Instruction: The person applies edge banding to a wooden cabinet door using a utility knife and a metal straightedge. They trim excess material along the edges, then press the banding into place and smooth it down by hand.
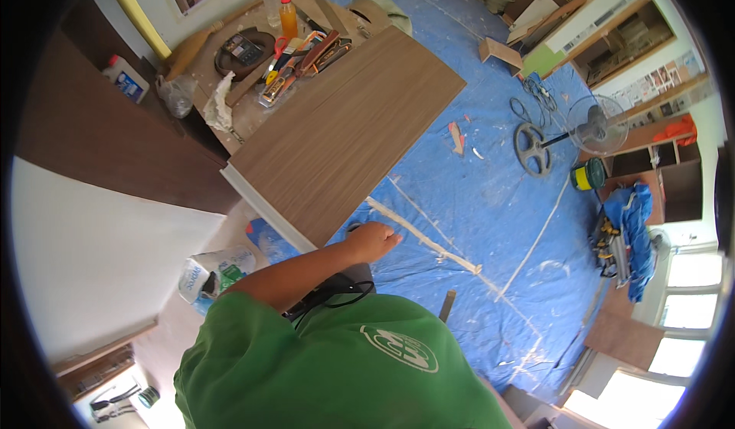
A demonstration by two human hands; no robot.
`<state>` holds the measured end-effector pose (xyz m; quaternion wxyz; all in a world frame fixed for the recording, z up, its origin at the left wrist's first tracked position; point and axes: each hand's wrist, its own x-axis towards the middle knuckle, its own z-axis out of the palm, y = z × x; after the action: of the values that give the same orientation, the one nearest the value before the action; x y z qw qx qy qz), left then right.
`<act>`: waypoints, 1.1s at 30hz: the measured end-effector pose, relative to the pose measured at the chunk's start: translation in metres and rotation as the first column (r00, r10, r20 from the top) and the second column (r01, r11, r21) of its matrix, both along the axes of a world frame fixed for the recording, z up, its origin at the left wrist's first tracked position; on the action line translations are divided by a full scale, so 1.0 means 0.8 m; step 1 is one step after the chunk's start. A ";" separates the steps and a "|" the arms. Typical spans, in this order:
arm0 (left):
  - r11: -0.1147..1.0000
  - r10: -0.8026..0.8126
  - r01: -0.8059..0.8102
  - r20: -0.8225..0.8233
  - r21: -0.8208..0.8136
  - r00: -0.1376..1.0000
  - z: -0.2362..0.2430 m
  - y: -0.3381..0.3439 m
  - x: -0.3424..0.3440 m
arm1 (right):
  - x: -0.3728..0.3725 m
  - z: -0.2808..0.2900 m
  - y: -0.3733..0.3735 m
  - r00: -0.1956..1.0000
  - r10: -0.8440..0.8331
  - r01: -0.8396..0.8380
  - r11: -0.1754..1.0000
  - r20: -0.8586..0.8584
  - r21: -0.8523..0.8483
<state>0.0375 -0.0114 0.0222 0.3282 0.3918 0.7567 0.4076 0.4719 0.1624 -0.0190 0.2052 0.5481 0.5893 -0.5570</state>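
Note:
My left hand (372,241) is in loosely curled fingers just beyond the near corner of a wood-grain board (344,123); whether anything is inside it is hidden. The board has a pale strip (264,207) along its near end and lies on a cluttered worktop (195,100). Behind the board are red scissors (277,46), several hand tools (314,58), a coiled dark band (230,65) and an orange bottle (288,19). A dark object with a black cord (354,283) is partly hidden below my forearm. My right hand is not in view.
A blue sheet (498,222) covers the floor. At right stand a fan (597,127), cables (536,100), a green bucket (588,175), tools with a blue tarp (628,230) and open wooden cabinets (681,184). A plastic sack (210,272) is at lower left, beside a white wall.

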 end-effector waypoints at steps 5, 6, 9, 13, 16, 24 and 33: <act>0.988 0.123 -0.127 0.050 0.091 0.991 -0.001 0.082 -0.075 | -0.050 0.013 0.074 0.995 0.013 -0.017 0.999 0.103 0.045; 0.988 0.132 -0.136 0.055 0.073 0.990 0.007 0.091 -0.093 | -0.066 0.016 0.087 0.994 0.014 -0.021 0.998 0.111 0.057; 0.980 0.184 -0.187 0.045 0.074 0.982 -0.001 0.105 -0.130 | -0.109 0.022 0.131 0.992 0.047 -0.058 0.994 0.114 0.089; 0.970 0.237 -0.241 0.075 0.045 0.969 0.005 0.108 -0.177 | -0.211 0.054 0.183 0.945 0.327 -0.315 0.897 0.015 0.309; 0.791 0.415 -0.432 0.140 0.433 0.899 -0.021 0.102 -0.194 | -0.323 0.088 0.222 0.951 0.286 -0.308 0.889 0.114 0.338; 0.576 0.815 -0.803 -0.037 0.154 0.578 0.006 0.102 -0.299 | -0.568 0.074 0.392 0.898 0.414 -0.308 0.832 -0.146 0.462; 0.118 0.746 -0.975 -0.665 0.189 -0.038 -0.070 0.110 -0.377 | -0.923 0.066 0.463 0.348 0.866 -0.647 0.500 -0.360 0.575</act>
<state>-0.2642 0.0764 -0.0335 -0.2220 -0.1446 0.9380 0.2235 -0.2662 0.5329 0.0342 0.1443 0.0179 0.8918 -0.4284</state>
